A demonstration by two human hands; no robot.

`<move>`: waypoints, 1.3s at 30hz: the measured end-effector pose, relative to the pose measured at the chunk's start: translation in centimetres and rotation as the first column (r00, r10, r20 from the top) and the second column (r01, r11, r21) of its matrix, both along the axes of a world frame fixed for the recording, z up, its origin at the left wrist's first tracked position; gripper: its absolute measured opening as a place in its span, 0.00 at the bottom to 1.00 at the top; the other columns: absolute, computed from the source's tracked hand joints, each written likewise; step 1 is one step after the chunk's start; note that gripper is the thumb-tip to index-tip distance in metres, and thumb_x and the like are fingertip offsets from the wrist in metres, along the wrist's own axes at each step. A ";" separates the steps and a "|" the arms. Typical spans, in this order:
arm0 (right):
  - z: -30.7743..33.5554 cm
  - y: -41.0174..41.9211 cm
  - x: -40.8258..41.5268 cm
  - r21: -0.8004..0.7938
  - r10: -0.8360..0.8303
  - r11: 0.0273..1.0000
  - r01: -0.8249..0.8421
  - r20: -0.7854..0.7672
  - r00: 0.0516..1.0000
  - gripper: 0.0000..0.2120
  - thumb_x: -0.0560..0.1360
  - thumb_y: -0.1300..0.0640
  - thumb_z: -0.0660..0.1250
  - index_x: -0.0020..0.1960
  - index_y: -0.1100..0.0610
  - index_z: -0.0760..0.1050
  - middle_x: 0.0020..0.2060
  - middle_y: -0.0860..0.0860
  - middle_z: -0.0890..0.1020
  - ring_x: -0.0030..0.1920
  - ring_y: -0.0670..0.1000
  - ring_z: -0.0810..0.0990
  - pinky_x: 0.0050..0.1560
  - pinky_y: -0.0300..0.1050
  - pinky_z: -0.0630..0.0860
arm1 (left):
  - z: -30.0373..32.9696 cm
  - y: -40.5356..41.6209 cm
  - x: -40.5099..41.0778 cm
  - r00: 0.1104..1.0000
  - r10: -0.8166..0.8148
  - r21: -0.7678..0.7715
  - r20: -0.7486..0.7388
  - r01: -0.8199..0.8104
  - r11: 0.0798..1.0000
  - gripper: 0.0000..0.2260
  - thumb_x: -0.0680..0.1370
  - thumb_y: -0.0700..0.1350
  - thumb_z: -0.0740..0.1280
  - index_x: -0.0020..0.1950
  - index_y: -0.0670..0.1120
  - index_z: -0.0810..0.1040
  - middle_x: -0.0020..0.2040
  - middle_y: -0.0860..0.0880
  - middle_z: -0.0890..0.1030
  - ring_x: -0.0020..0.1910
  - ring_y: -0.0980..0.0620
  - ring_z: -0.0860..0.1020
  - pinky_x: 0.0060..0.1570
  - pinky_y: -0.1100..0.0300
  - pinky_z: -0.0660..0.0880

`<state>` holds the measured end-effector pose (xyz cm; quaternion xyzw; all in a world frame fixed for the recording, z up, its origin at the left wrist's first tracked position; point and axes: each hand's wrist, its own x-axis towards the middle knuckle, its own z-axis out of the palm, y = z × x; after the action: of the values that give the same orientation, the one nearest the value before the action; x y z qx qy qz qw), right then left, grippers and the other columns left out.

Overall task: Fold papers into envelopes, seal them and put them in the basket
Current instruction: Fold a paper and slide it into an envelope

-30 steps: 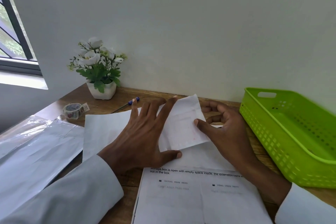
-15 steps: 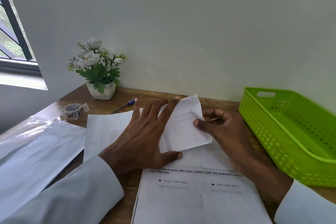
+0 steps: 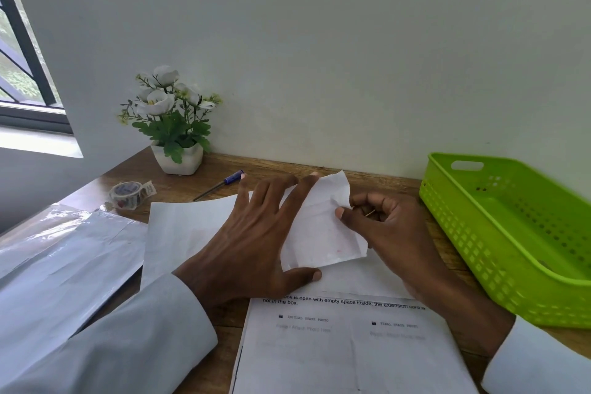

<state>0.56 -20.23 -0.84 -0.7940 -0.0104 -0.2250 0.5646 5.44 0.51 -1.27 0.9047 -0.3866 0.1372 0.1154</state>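
I see my left hand [image 3: 252,243] flat with fingers spread, pressing the folded paper [image 3: 323,233] onto a larger sheet [image 3: 192,227] at the desk's [image 3: 367,174] middle. My right hand [image 3: 383,227] pinches the fold's right edge between thumb and curled fingers. The green basket [image 3: 511,233] sits at the right edge, near that hand.

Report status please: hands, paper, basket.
Left hand flat, pressing the folded white paper. Right hand pinches its right edge. Green plastic basket holds no envelope; path clear.
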 end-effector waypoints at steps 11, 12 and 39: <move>0.7 0.1 -0.4 -0.001 0.028 1.000 -0.029 -0.024 0.999 0.05 0.70 0.60 0.77 0.45 0.55 0.85 0.34 0.51 0.85 0.34 0.47 0.81 0.36 0.43 0.79 | 0.2 0.0 -0.1 1.000 -0.012 0.001 -0.015 0.012 1.000 0.52 0.65 0.76 0.60 0.77 0.55 0.36 0.77 0.52 0.51 0.75 0.49 0.53 0.74 0.40 0.51; 0.6 0.2 -0.4 -0.034 0.022 0.999 -0.022 0.004 1.000 0.05 0.69 0.60 0.78 0.44 0.54 0.85 0.33 0.51 0.84 0.32 0.44 0.79 0.34 0.39 0.78 | 0.2 0.0 -0.1 1.000 -0.016 -0.004 -0.021 0.016 1.000 0.52 0.65 0.76 0.61 0.77 0.56 0.36 0.77 0.52 0.51 0.75 0.49 0.53 0.74 0.40 0.51; -0.1 0.2 -0.3 0.140 0.083 0.989 -0.041 -0.307 0.948 0.05 0.73 0.60 0.73 0.38 0.56 0.83 0.27 0.45 0.82 0.24 0.38 0.75 0.24 0.29 0.67 | -1.0 0.0 0.6 0.988 -0.149 -0.180 -0.034 0.140 0.974 0.52 0.65 0.73 0.68 0.77 0.62 0.39 0.73 0.59 0.55 0.63 0.64 0.55 0.58 0.60 0.65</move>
<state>0.28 -19.99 -0.92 -0.7798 0.0690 -0.0788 0.6172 6.00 0.55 -2.32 0.8632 -0.4348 0.1411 0.2141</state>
